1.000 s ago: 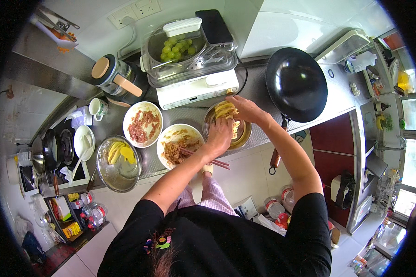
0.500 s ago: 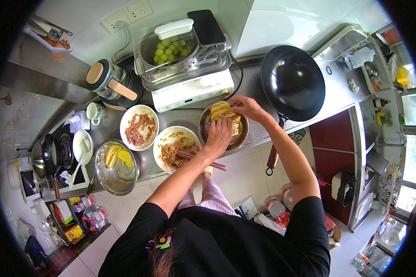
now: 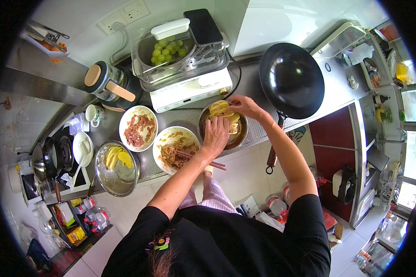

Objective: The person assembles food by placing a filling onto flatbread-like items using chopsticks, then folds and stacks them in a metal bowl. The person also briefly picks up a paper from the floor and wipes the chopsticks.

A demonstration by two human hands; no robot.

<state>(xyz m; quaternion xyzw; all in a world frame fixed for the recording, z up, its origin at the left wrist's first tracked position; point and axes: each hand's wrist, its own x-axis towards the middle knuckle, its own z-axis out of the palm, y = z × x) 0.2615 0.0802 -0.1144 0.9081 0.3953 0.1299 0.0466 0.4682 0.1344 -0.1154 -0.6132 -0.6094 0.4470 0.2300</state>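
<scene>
Both hands are working over a small steel bowl [image 3: 235, 141], where pale-yellow filled pieces [image 3: 218, 109] are lying close together. The left hand [image 3: 216, 134] is reaching over the bowl's near left side, its bent fingers touching the pieces; whether it is gripping one, I cannot tell. The right hand [image 3: 246, 106] is coming in over the far right rim, fingertips narrowed at a piece's edge; its grip I cannot tell either. Just left of the steel bowl, a white bowl [image 3: 163, 137] is holding brown filling [image 3: 172, 157], and red chopsticks [image 3: 217, 165] are jutting from it, passing beneath the left forearm. Farther left, a second white bowl [image 3: 145, 111] is holding reddish chopped meat [image 3: 138, 131], and a wide metal bowl [image 3: 120, 181] is holding yellow slices [image 3: 119, 158]. Just behind the steel bowl, a white appliance [image 3: 189, 94] is blocking the far side, carrying green grapes [image 3: 168, 51] and a dark phone [image 3: 203, 26]. To its right, a black wok [image 3: 291, 81] is crowding the counter, its handle [image 3: 272, 157] sticking out past the counter's edge near the right forearm.
</scene>
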